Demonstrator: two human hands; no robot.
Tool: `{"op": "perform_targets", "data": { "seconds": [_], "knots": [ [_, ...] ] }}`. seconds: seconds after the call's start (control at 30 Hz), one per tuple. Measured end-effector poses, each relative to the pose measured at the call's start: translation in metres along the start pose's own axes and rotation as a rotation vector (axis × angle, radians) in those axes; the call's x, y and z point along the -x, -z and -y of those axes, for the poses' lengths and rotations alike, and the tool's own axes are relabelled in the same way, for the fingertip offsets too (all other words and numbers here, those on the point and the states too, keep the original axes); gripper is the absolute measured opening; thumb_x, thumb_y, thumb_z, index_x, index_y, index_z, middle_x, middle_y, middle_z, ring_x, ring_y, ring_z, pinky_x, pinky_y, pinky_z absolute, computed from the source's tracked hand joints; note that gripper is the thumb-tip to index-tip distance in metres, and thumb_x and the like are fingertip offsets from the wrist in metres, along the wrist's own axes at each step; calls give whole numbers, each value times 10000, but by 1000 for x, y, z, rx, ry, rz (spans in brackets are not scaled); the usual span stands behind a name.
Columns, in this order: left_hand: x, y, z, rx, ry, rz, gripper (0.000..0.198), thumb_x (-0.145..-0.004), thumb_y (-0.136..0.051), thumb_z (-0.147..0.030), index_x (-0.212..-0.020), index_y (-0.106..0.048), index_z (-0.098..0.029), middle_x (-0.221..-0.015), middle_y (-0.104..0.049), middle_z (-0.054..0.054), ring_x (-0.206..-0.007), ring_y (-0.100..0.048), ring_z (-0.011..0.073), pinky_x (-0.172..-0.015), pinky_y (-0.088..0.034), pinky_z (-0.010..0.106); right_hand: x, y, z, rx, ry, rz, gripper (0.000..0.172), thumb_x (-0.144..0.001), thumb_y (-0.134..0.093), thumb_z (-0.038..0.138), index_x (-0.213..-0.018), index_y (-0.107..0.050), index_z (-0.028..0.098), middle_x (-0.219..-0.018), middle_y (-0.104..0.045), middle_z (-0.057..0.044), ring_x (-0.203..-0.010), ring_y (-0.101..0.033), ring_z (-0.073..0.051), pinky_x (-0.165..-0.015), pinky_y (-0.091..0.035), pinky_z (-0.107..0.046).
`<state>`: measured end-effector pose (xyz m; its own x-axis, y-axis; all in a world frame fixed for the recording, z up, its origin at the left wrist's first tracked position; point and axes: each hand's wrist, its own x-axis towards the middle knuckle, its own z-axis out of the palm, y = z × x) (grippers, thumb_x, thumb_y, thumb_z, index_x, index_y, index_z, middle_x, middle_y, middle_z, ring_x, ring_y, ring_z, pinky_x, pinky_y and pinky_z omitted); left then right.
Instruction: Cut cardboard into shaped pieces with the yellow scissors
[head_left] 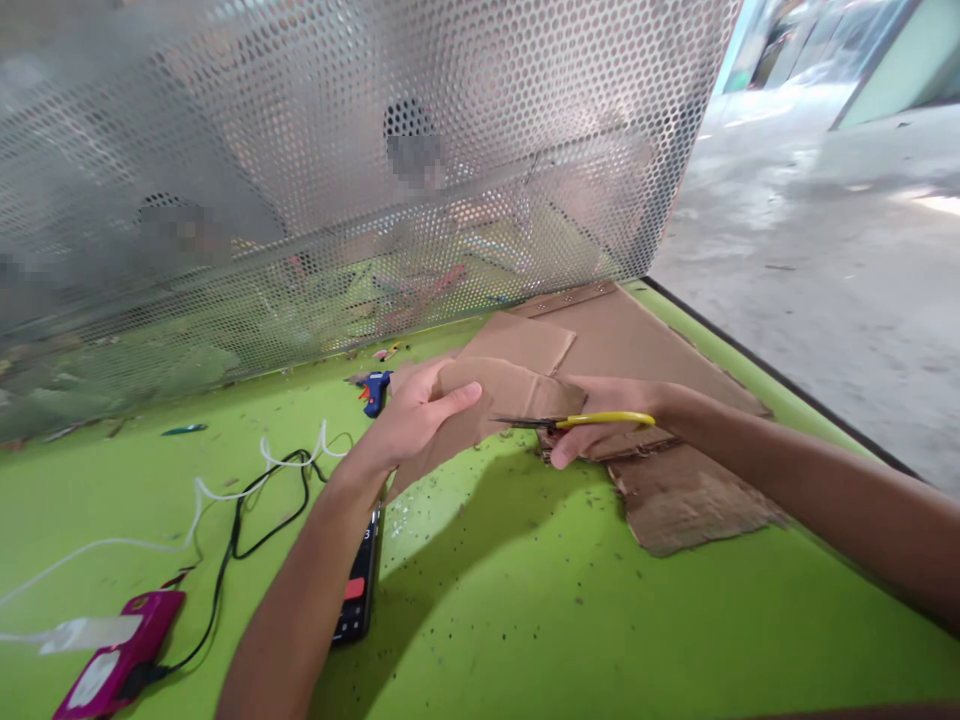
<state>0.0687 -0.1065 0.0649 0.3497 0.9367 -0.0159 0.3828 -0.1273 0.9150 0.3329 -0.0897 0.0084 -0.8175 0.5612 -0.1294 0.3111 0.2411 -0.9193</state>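
My left hand is closed on a piece of brown cardboard, thumb on top and the other fingers mostly hidden beneath. My right hand is wrapped around a pair of scissors with yellow handles. The dark blades point left, along the near edge of the cardboard piece; whether they are cutting into it I cannot tell. Beneath my right hand and forearm lie larger cardboard sheets, and a torn-edged cardboard flap sticks out toward me.
A perforated metal panel rises along the back of the green table. Left lie a blue glue gun, a phone partly behind my left forearm, a magenta power strip, a white cable and a black cable.
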Motion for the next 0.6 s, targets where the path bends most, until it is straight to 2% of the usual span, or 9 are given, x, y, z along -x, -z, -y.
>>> {"op": "perform_targets", "data": {
  "seconds": [0.1, 0.13, 0.27, 0.37, 0.5, 0.6],
  "knots": [
    [-1, 1, 2, -5, -38, 43, 374, -836, -725, -483, -1084, -723, -204, -1081, -750, 93, -956, -696, 276, -838, -538, 377, 2, 2, 5, 52, 42, 7, 381, -782, -776, 527, -793, -578, 201, -696, -578, 32, -639, -525, -130, -570, -409, -256],
    [-1, 3, 2, 4, -53, 18, 357, -828, -734, -481, -1057, -727, -207, -1045, -753, 88, -932, -700, 273, -817, -545, 369, 2, 3, 6, 77, 45, -5, 373, -784, -774, 518, -795, -578, 201, -688, -580, 34, -627, -520, -126, -558, -395, -255],
    [-1, 17, 2, 134, -91, -209, 378, -764, -793, -464, -1026, -724, -202, -956, -751, 80, -800, -702, 246, -698, -574, 343, 2, 0, 11, 107, -33, -48, 434, -728, -834, 472, -962, -591, 198, -645, -606, 61, -547, -490, -106, -496, -329, -239],
    [0, 26, 1, 240, -109, -349, 403, -730, -821, -434, -1033, -702, -196, -926, -744, 61, -702, -683, 199, -640, -583, 321, 0, -2, 13, 28, 1, -103, 416, -744, -822, 471, -927, -596, 174, -668, -641, 35, -562, -523, -107, -508, -344, -233],
    [-2, 23, -1, 303, -177, -447, 392, -697, -850, -390, -999, -687, -201, -882, -721, 22, -719, -673, 165, -634, -562, 264, -3, -2, 14, -73, 126, -172, 346, -804, -774, 463, -881, -643, 152, -710, -650, 6, -608, -571, -119, -548, -406, -243],
    [-5, 17, 1, 326, -206, -474, 373, -660, -877, -362, -917, -661, -200, -834, -688, -9, -701, -640, 129, -625, -531, 230, -5, -5, 17, -145, 191, -302, 322, -806, -778, 445, -879, -641, 163, -729, -635, 16, -593, -574, -115, -554, -453, -251]
  ]
}}
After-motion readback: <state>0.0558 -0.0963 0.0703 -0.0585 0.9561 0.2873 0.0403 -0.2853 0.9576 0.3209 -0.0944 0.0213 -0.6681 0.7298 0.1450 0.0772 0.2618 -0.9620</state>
